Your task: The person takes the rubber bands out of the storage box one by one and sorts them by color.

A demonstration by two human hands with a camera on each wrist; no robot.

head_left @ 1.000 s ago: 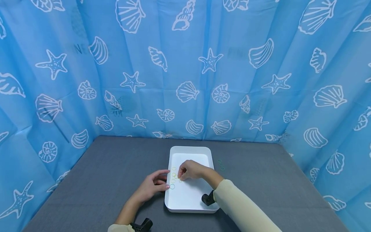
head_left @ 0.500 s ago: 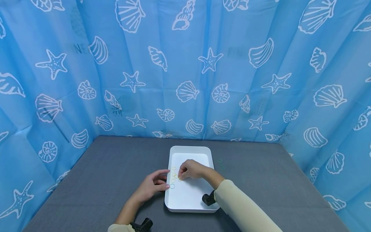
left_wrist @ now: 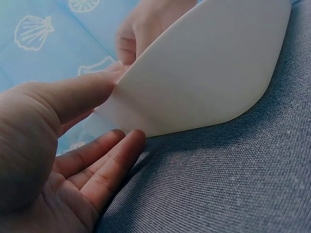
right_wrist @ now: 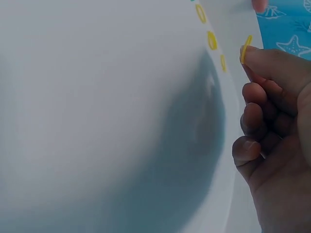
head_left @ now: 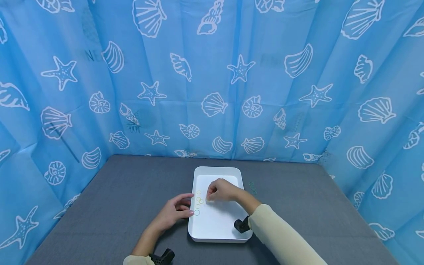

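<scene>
My right hand (head_left: 223, 190) is over the white tray (head_left: 216, 228), its thumb and finger pinching a small yellow rubber band (right_wrist: 246, 49), which the right wrist view shows upright at the fingertips. The other fingers are curled in. Several more yellow rubber bands (right_wrist: 212, 41) lie on the tray floor along its left wall, with a teal one (head_left: 194, 212) nearest me. At the tray's left side, my left hand (head_left: 170, 213) holds the wall. In the left wrist view its thumb (left_wrist: 90, 94) reaches the rim while other fingers are against the outer wall below.
Several green rubber bands (head_left: 253, 188) lie in a short line on the grey tablecloth (head_left: 291, 206), just right of the tray. A blue curtain (head_left: 212, 81) with white shell prints stands behind the table and along both sides.
My right hand has lifted a yellow rubber band from the tray floor and shifted slightly right and away from me. My left hand and the tray stay in place.
</scene>
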